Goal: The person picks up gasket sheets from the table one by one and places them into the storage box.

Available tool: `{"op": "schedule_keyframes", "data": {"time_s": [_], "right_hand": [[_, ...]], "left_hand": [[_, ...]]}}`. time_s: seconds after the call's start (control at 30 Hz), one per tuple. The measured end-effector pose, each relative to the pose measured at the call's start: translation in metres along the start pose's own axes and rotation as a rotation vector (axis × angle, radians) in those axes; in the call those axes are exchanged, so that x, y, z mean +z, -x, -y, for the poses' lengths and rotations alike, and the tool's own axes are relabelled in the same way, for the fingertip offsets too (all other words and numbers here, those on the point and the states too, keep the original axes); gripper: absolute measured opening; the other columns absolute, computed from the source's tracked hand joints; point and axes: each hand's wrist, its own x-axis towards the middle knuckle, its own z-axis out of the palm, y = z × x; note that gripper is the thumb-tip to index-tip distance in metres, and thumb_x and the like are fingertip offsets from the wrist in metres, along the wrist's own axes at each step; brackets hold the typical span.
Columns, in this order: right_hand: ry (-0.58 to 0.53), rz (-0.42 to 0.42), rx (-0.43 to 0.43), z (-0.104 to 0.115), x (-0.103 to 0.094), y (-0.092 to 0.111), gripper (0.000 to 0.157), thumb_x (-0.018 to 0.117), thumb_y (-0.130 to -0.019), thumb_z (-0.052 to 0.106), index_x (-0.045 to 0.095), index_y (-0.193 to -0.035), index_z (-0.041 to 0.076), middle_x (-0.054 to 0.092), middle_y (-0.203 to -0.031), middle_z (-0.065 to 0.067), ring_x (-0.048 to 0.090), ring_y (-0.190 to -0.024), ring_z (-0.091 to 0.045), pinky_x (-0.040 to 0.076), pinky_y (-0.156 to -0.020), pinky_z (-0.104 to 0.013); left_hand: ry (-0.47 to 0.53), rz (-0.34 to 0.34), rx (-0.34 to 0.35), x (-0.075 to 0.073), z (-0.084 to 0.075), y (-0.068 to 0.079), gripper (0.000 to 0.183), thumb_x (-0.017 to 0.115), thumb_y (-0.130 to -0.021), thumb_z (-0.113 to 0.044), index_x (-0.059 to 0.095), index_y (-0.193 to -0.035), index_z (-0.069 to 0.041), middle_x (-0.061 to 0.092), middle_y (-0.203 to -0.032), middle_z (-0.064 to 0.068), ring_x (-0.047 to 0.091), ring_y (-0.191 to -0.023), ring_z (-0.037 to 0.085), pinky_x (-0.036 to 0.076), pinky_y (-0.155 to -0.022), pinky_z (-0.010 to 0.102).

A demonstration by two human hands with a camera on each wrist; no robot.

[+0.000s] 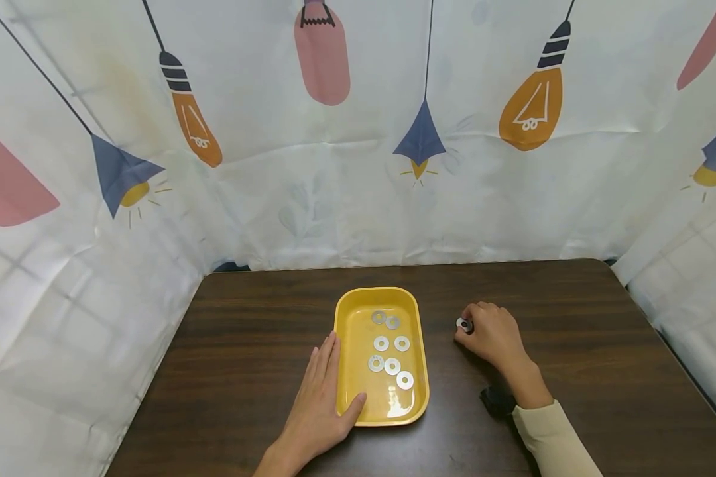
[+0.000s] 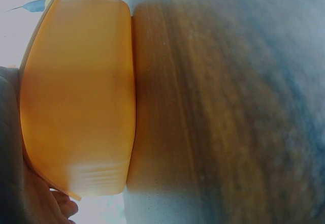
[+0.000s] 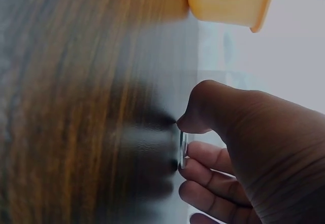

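Note:
A yellow tray point(image 1: 422, 391) stands on the dark wooden table, with several flat metal washers point(image 1: 404, 379) lying in its bottom. My left hand point(image 1: 319, 397) rests along the tray's left side, fingers straight and thumb over the near left corner. To the right of the tray, my right hand point(image 1: 492, 333) pinches a washer point(image 1: 462, 323) between thumb and fingertips. In the right wrist view this washer point(image 3: 183, 150) shows edge-on, close over the tabletop. The tray's side wall point(image 2: 81, 92) fills much of the left wrist view.
The brown table point(image 1: 262, 331) reaches back to a white curtain point(image 1: 358, 199) printed with lamps and bulbs. A black device point(image 1: 497, 401) sits at the right wrist, beside a light sleeve point(image 1: 551, 437).

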Motion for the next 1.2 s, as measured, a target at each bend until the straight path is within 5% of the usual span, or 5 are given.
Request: {"op": "schedule_keyframes", "data": {"time_s": [1.2], "right_hand": [[0.011, -0.078, -0.056, -0.0002, -0.0097, 0.0068, 0.020, 0.083, -0.080, 0.021, 0.077, -0.092, 0.006, 0.075, -0.086, -0.011, 0.067, -0.079, -0.031, 0.058, -0.078, -0.053]], "left_hand": [[-0.010, 0.000, 0.002, 0.0003, 0.0002, -0.0001, 0.104, 0.076, -0.089, -0.044, 0.023, -0.167, 0.001, 0.023, -0.177, 0.015, 0.027, -0.163, 0.029, -0.006, -0.135, 0.022]]}}
